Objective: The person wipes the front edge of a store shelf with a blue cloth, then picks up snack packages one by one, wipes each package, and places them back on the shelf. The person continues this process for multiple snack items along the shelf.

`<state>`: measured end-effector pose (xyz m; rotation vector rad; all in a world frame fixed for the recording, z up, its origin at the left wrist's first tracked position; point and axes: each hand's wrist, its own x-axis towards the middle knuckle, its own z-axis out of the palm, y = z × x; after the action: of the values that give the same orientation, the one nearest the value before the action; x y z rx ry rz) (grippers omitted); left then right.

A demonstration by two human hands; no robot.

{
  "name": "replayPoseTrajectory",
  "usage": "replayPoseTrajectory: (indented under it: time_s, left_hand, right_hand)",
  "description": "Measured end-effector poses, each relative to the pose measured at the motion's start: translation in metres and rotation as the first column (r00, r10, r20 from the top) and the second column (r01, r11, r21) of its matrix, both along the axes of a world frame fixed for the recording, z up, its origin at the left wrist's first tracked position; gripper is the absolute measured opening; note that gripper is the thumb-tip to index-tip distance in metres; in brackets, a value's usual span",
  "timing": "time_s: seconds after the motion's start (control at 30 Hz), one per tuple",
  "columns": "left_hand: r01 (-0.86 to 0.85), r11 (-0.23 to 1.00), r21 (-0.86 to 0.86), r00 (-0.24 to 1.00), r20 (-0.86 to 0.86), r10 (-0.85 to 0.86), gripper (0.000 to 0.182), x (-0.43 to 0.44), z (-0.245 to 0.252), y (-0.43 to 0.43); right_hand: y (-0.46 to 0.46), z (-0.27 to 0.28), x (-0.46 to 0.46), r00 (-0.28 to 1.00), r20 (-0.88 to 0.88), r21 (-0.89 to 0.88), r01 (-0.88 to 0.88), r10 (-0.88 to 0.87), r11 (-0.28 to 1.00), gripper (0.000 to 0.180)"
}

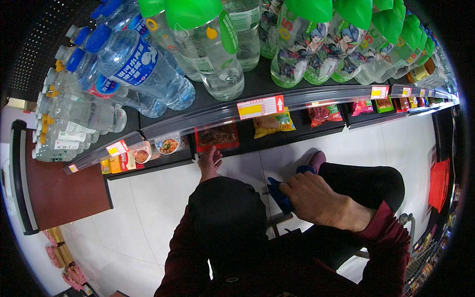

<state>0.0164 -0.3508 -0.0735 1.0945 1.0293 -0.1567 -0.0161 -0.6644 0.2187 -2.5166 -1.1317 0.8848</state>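
My left hand reaches past my knee to the bottom shelf, its fingers loosely bent and slightly apart. Its fingertips are at the front edge of a flat red-edged food packet with dark contents; whether they touch it I cannot tell. My right hand is closed on a dark blue cloth, held over the floor beside my bent legs. To the right on that low shelf lie a yellow-green snack bag and a red snack bag. Instant noodle bowls stand to the left.
Above, a shelf with a clear price-tag rail holds blue-capped water bottles and green-topped drink bottles. A brown panel stands at left. At right are a red basket and a wire cart.
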Motion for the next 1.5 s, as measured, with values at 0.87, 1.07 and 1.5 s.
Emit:
replayPoseTrajectory:
  time_s: [0.87, 1.07, 1.5]
  left_hand:
    - [-0.018, 0.98, -0.199, 0.96, 0.271, 0.072, 0.037, -0.007, -0.013, 0.001]
    - [0.074, 0.996, -0.04, 0.993, 0.096, -0.07, 0.035, -0.007, -0.005, 0.002]
    - [0.042, 0.999, 0.02, 0.995, 0.088, -0.044, 0.035, -0.007, -0.021, 0.006]
  right_hand:
    - [-0.001, -0.004, 0.0, 1.0, 0.023, 0.029, 0.014, -0.015, 0.999, 0.031]
    - [-0.001, -0.001, 0.001, 1.0, 0.009, 0.027, 0.021, -0.021, 0.999, 0.032]
    - [0.002, 0.002, 0.003, 1.0, -0.023, -0.014, 0.0, -0.001, 1.0, 0.032]
